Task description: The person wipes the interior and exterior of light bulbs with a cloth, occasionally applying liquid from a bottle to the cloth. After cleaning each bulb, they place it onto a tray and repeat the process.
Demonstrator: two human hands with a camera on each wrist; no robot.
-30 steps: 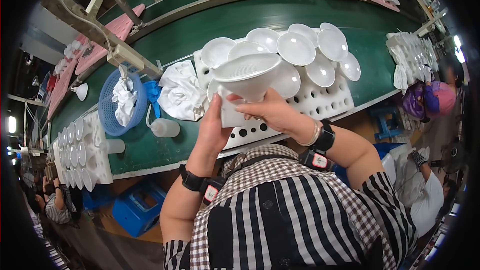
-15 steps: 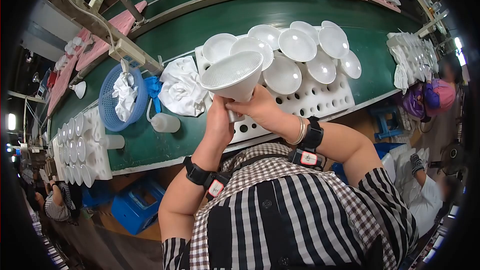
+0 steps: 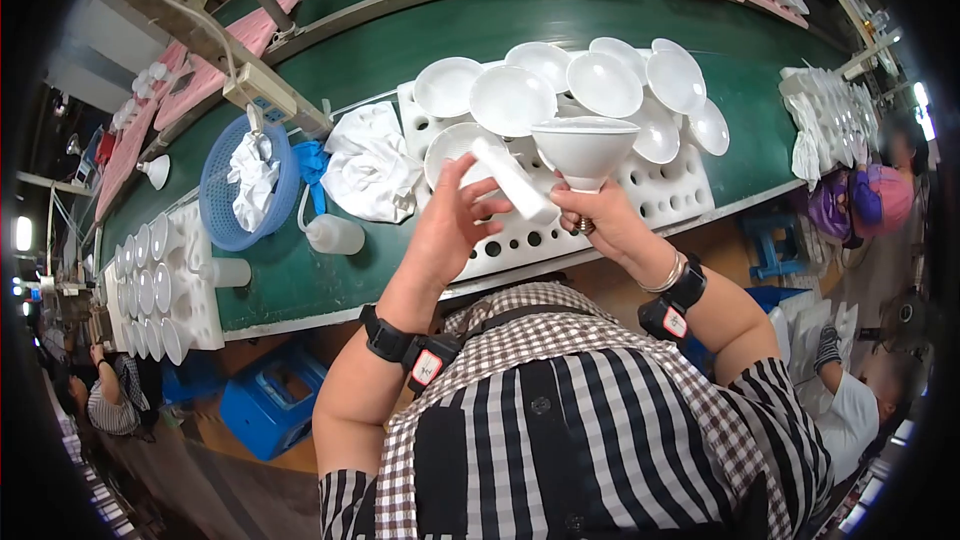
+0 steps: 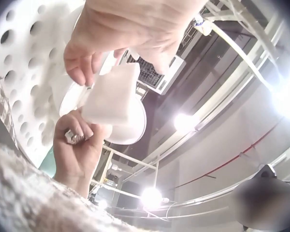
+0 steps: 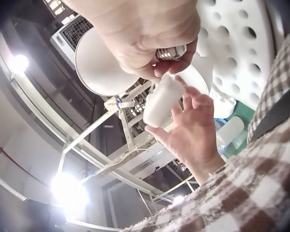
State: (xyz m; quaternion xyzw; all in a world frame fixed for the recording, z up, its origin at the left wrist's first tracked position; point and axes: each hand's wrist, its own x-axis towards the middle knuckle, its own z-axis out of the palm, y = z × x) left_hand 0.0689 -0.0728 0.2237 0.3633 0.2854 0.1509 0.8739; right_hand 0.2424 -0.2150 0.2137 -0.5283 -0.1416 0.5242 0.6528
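Over the perforated white tray (image 3: 692, 202), my right hand (image 3: 612, 222) curls round the neck (image 3: 585, 183) of a reflector lamp (image 3: 590, 145), its screw base (image 5: 171, 52) protruding. My left hand (image 3: 448, 230) lies loosely spread beside a white cylinder (image 3: 517, 180); contact is unclear. Treat the lamp as light, rigid, probably fragile: grip the neck, spare the rim (image 3: 615, 125).

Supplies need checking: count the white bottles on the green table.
2 visible: one bottle right of the blue basket, another bottle beside the leftmost foam tray; others may be hidden.
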